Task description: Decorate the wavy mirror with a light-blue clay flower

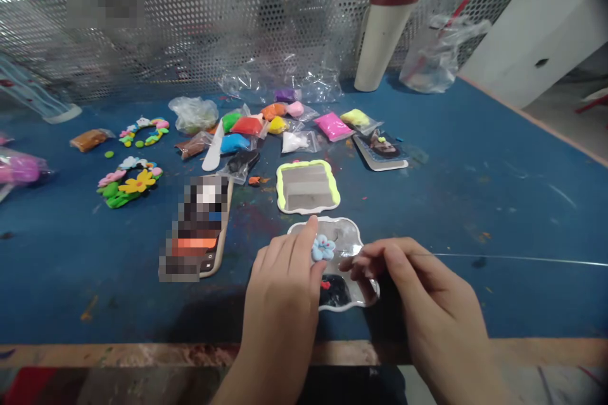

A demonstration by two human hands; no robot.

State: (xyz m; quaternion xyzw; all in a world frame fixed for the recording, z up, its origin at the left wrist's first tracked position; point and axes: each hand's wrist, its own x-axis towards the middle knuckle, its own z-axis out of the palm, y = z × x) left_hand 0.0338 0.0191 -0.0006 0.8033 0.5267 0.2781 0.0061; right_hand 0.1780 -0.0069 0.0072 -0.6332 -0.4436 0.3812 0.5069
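A light blue clay flower (pixel 323 248) with small red dots shows between the thumb and index finger of my left hand (pixel 280 285), which is closed on its edge. Beneath both hands lies a white-rimmed mirror (pixel 349 231) with a wavy outline, its surface reflecting something dark and red. My right hand (pixel 427 291) is closed in a pinch over the mirror's right side. A long, thin wire-like strand (pixel 513 259) runs from its fingers toward the right edge of the view; the tip near the flower is too fine to make out.
Beyond lies a second mirror (pixel 306 186) edged in yellow clay. A phone (pixel 218 234) is left of my hands. Bagged clay (pixel 247 125), a white spatula (pixel 213 149) and flower-decorated rings (pixel 130 183) lie farther back. A tall cup (pixel 384 38) stands by the mesh panel.
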